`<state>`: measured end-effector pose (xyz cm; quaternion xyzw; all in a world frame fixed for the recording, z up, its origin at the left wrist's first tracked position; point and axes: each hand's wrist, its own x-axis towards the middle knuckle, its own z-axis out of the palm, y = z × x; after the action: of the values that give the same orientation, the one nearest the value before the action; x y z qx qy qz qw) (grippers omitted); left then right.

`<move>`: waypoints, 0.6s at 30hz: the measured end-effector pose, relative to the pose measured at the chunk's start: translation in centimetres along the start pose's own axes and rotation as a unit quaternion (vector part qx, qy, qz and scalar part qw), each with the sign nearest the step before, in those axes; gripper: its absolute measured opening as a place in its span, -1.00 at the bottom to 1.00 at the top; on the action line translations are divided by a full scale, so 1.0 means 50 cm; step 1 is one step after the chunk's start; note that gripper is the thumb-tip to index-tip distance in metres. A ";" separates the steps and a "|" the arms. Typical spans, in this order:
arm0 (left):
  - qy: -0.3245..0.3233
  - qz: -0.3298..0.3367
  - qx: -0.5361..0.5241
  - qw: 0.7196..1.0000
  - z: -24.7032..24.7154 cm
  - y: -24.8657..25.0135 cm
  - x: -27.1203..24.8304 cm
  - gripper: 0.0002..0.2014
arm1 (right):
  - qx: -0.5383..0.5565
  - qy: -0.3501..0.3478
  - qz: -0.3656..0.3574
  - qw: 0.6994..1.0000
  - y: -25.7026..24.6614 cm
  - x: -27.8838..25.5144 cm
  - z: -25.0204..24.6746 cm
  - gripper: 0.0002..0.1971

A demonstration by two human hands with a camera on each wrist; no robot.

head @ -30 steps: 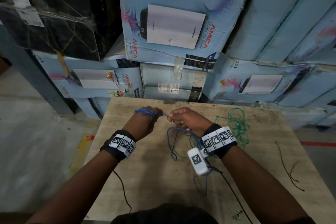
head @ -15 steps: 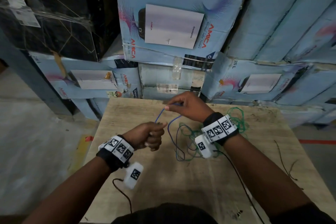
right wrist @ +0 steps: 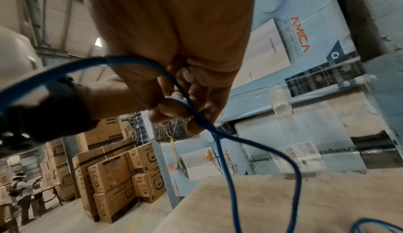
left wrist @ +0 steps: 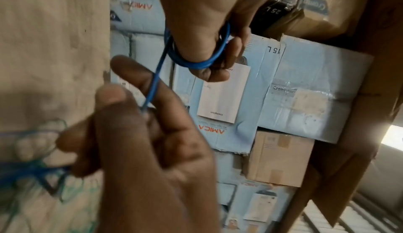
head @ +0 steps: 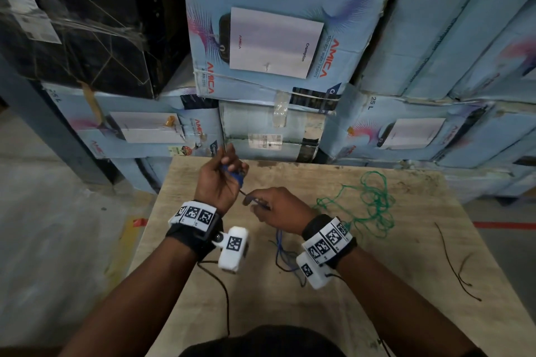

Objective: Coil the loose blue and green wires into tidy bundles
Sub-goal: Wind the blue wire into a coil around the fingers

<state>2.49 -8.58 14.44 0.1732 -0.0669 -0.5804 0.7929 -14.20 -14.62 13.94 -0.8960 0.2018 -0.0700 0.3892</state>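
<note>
My left hand (head: 229,171) is raised over the far left of the plywood table (head: 290,313), with turns of the blue wire (head: 236,177) wound round its fingers. In the left wrist view that blue coil (left wrist: 196,63) circles the curled fingers. A short taut strand runs from it to my right hand (head: 255,201), which pinches the wire just below. More blue wire (right wrist: 226,167) hangs from the right hand (right wrist: 181,111) in loose loops onto the table. The green wire (head: 374,203) lies in a loose tangle at the right, touched by neither hand.
Stacked blue cartons (head: 275,38) stand right behind the table's far edge. Thin black wires (head: 452,264) lie near the right edge. Bare concrete floor (head: 58,240) is on the left. A person (right wrist: 19,190) stands far off among brown boxes.
The left hand has risen toward the far edge with the blue coil. The right hand has come back and down, feeding blue wire toward the coil.
</note>
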 end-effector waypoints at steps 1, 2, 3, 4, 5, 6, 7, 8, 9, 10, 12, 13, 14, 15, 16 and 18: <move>0.032 0.009 0.033 0.999 -0.008 0.000 0.006 -0.84 | -0.015 -0.005 -0.004 1.000 -0.003 0.000 -0.001 -0.81; 0.062 0.017 0.069 0.996 -0.014 -0.002 0.009 -0.82 | -0.027 -0.009 -0.006 1.000 -0.003 0.001 -0.003 -0.80; 0.083 0.027 0.101 0.991 -0.015 -0.004 0.010 -0.79 | -0.036 -0.012 -0.006 0.999 -0.005 0.001 -0.007 -0.78; 0.099 0.037 0.124 0.987 -0.015 -0.006 0.008 -0.76 | -0.041 -0.015 -0.005 0.999 -0.004 0.001 -0.012 -0.76; 0.107 0.047 0.136 0.984 -0.015 -0.008 0.007 -0.73 | -0.047 -0.019 -0.005 0.999 -0.004 0.000 -0.015 -0.73; 0.115 0.060 0.143 0.981 -0.017 -0.008 0.008 -0.72 | -0.053 -0.020 -0.002 0.998 0.000 -0.002 -0.017 -0.74; 0.122 0.077 0.159 0.977 -0.018 -0.006 0.010 -0.70 | -0.053 -0.013 0.003 0.998 0.004 -0.005 -0.018 -0.76; 0.131 0.100 0.197 0.966 -0.023 -0.002 0.014 -0.71 | -0.049 -0.001 0.012 0.999 0.008 -0.008 -0.019 -0.79; 0.140 0.125 0.257 0.948 -0.028 0.003 0.017 -0.74 | -0.028 0.015 0.029 0.999 0.011 -0.013 -0.020 -0.80; 0.143 0.152 0.333 0.920 -0.029 0.006 0.016 -0.78 | 0.009 0.032 0.046 0.998 0.011 -0.017 -0.020 -0.81; 0.136 0.160 0.459 0.863 -0.033 0.007 0.009 -0.76 | 0.059 0.071 0.054 0.994 0.010 -0.026 -0.023 -0.83; 0.124 0.146 0.516 0.835 -0.035 0.003 0.005 -0.73 | 0.054 0.096 0.043 0.993 0.008 -0.030 -0.027 -0.82; 0.106 0.128 0.577 0.800 -0.035 -0.002 0.000 -0.69 | 0.043 0.119 0.029 0.992 0.006 -0.031 -0.033 -0.81; 0.082 0.108 0.634 0.762 -0.038 -0.009 -0.003 -0.66 | 0.032 0.136 0.017 0.990 0.001 -0.030 -0.039 -0.81; 0.061 0.080 0.685 0.722 -0.043 -0.014 -0.007 -0.64 | 0.028 0.150 0.010 0.988 -0.004 -0.029 -0.047 -0.80; 0.033 0.030 0.761 0.647 -0.057 -0.019 -0.017 -0.60 | 0.036 0.182 0.003 0.983 -0.008 -0.029 -0.065 -0.80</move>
<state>2.24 -7.48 11.54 0.7329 -0.4638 -0.2953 0.4007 -16.29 -15.95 16.53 -0.8531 0.2695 -0.2378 0.3782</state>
